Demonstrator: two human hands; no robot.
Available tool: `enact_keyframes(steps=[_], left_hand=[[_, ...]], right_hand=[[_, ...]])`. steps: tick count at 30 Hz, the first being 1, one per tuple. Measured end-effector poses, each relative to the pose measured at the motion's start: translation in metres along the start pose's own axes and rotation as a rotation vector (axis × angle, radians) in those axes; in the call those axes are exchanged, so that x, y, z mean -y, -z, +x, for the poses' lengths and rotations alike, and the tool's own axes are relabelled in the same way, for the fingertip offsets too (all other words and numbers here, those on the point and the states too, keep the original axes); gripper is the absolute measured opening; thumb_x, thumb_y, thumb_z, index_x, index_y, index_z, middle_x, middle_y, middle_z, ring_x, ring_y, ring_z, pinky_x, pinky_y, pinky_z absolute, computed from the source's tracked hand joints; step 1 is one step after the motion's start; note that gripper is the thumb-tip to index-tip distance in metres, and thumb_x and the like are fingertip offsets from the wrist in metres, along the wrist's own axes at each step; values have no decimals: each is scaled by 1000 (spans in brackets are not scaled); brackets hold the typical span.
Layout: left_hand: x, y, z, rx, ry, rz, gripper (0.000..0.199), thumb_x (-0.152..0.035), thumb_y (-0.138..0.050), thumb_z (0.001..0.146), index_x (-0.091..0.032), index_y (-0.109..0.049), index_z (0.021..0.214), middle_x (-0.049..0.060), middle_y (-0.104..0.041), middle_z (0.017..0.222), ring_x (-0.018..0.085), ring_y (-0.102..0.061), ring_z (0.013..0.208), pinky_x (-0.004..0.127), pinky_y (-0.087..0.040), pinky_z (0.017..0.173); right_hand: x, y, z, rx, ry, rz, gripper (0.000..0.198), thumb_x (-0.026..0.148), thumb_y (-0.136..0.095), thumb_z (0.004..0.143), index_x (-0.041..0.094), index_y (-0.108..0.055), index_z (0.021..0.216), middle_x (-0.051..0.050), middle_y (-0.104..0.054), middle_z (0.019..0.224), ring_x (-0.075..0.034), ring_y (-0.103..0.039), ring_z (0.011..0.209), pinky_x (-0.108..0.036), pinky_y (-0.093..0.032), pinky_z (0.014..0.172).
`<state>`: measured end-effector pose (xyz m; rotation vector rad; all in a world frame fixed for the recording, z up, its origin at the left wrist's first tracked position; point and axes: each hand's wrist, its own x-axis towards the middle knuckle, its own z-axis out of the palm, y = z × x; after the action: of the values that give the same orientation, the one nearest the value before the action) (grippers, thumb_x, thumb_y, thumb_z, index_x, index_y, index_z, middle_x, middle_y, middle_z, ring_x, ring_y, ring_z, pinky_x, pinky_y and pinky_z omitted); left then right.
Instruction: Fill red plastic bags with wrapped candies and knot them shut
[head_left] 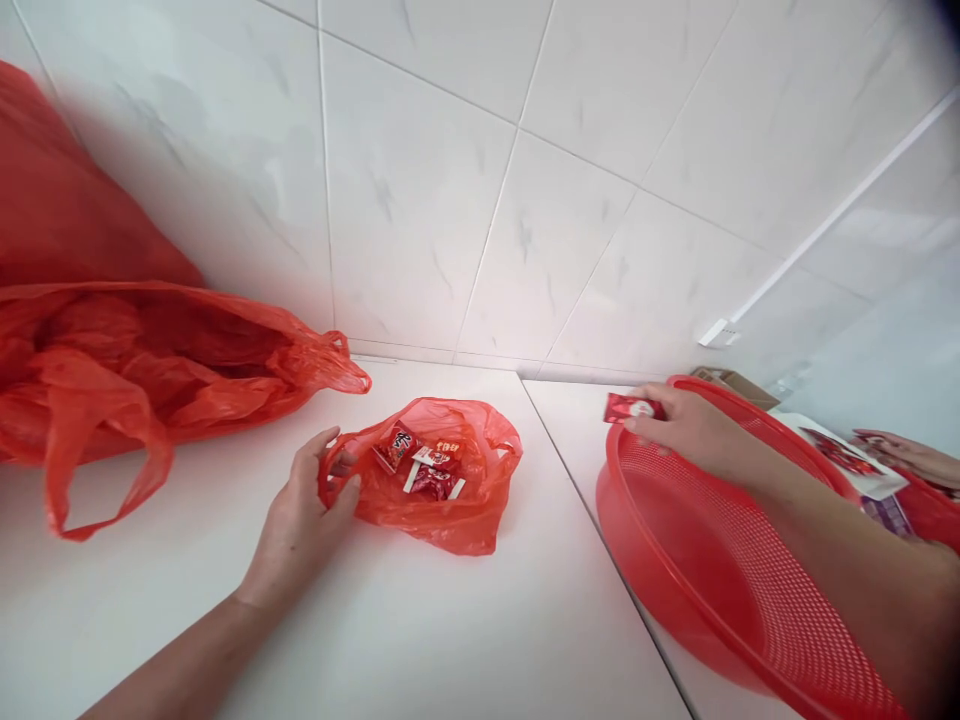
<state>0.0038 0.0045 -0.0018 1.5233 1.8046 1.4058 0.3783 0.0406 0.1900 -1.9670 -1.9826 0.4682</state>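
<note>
Our left hand pinches the small bag; our right hand clamps a packet just above the basket.

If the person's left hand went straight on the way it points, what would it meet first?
The small red plastic bag: the left hand is already at its left rim. Beyond that, probably the wrapped packets inside, though depth is hard to judge.

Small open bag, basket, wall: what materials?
Small open bag: likely thin plastic film, glossy; crinkled, translucent. Basket: probably moulded plastic, satin; smooth rim, perforated side. Wall: looks like glossy tile, ceramic or stone unclear; straight joints, soft reflections.
</note>
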Motion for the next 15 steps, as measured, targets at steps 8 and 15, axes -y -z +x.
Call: enact_keyframes(steps=[8, 15], left_hand=[[-2, 1, 0, 26, -23, -21, 60, -39, -53, 80, -27, -32, 135, 5, -61, 104, 22, -61, 91, 39, -50, 80], [-12, 1, -1, 60, -19, -42, 59, -33, -54, 82, -25, -31, 136, 5, -59, 107, 21, -59, 97, 39, -47, 88]], right_hand=[[90, -48, 17, 203, 388, 257, 50, 38, -65, 76, 27, -51, 122, -4, -61, 107, -14, -60, 84, -25, -48, 66], [35, -10, 5, -28, 71, -140, 28, 38, -53, 78, 18, -55, 59, 2, -55, 57, -9, -48, 52, -22, -32, 50]])
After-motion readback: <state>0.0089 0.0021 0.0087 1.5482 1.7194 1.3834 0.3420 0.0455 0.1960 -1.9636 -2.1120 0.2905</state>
